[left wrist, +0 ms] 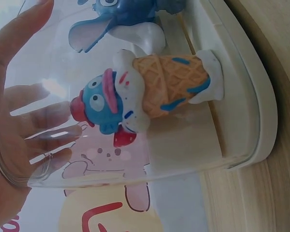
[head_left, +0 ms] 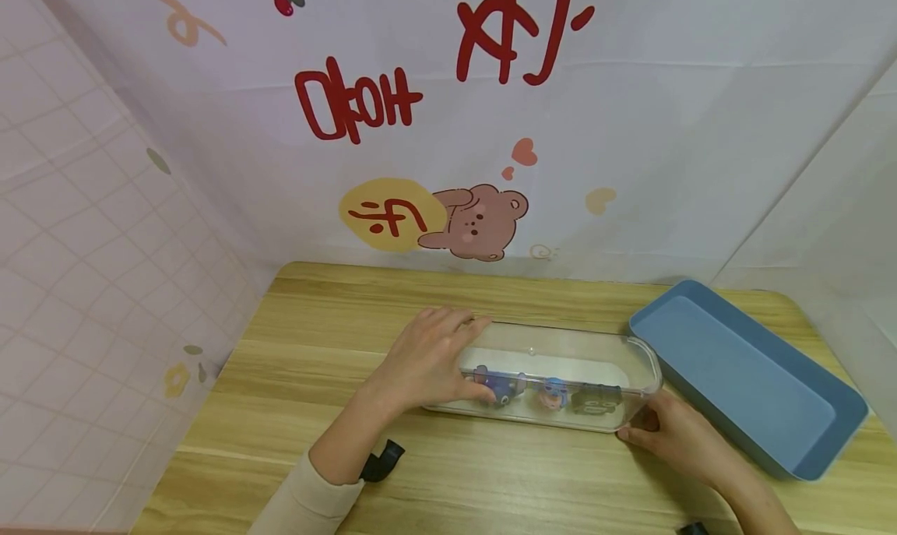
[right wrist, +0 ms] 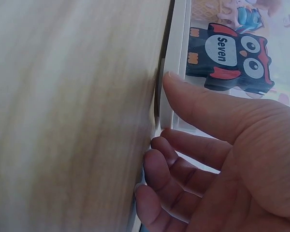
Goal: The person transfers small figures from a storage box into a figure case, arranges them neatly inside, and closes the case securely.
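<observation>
- Clear plastic case [head_left: 561, 356] sat on the wooden worktop [head_left: 315, 325], long side facing the person, with three little figures lined up inside.
- Left hand [head_left: 430, 360] lay over the case's left end, fingers [left wrist: 34, 121] spread flat against the see-through cover.
- Right hand [head_left: 673, 434] was at the right end, thumb [right wrist: 203, 104] pressed on the white base edge and fingers [right wrist: 166, 169] curled in low beside it.
- Ice-cream cone figure [left wrist: 150, 92], blue big-eared one [left wrist: 116, 19] and a black owl [right wrist: 229, 58] marked "Seven" stood on the base.
- Blue tray [head_left: 750, 375] sat just beside it to the right.
</observation>
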Available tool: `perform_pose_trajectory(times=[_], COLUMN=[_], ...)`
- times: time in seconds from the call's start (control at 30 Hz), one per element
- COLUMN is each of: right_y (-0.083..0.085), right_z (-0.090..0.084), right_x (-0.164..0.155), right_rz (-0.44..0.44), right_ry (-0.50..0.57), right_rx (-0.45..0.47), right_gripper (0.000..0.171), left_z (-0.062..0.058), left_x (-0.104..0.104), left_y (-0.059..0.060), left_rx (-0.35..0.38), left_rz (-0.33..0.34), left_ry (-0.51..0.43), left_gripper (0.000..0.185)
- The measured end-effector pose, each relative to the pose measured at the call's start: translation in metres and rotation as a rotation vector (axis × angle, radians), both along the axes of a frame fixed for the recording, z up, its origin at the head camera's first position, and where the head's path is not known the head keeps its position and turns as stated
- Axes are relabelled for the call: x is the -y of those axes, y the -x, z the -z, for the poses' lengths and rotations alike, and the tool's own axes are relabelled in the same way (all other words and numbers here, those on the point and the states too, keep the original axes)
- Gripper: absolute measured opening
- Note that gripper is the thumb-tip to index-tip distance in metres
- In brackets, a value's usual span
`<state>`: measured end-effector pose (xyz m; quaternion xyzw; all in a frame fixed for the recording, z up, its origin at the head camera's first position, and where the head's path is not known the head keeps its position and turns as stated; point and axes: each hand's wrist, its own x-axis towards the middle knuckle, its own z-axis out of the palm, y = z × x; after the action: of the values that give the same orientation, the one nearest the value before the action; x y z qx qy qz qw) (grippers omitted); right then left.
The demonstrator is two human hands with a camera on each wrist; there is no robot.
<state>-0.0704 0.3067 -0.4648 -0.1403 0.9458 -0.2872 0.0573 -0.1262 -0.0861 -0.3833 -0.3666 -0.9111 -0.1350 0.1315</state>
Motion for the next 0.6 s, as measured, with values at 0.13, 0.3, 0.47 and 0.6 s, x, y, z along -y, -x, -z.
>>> perform_pose_trajectory(times=[0.13, 0.3, 0.47, 0.6], right_y=[-0.0002, -0.0005, 0.0001, -0.0003], right_z=[0.0000, -0.0004, -0.0002, -0.0014], right_x=[-0.0001, -0.0009, -0.0016, -0.0028], right_rz=[0.003, 0.013, 0.018, 0.008], right_ry=[-0.004, -0.013, -0.024, -0.022], right_rx=[0.002, 0.013, 0.028, 0.026], right_gripper=[0.029, 0.027, 0.026, 0.026], left_z=[-0.0008, -0.0017, -0.0022, -0.0042], left_x=[-0.0004, -0.0011, -0.0013, -0.0007], left_y=[0.0003, 0.0014, 0.0016, -0.0001], left_rx=[0.043, 0.079, 0.086, 0.106], left_rz=[-0.010, -0.016, -0.018, -0.019], left_ry=[0.003, -0.007, -0.003, 0.002], left_gripper=[0.103, 0.104, 0.104, 0.102])
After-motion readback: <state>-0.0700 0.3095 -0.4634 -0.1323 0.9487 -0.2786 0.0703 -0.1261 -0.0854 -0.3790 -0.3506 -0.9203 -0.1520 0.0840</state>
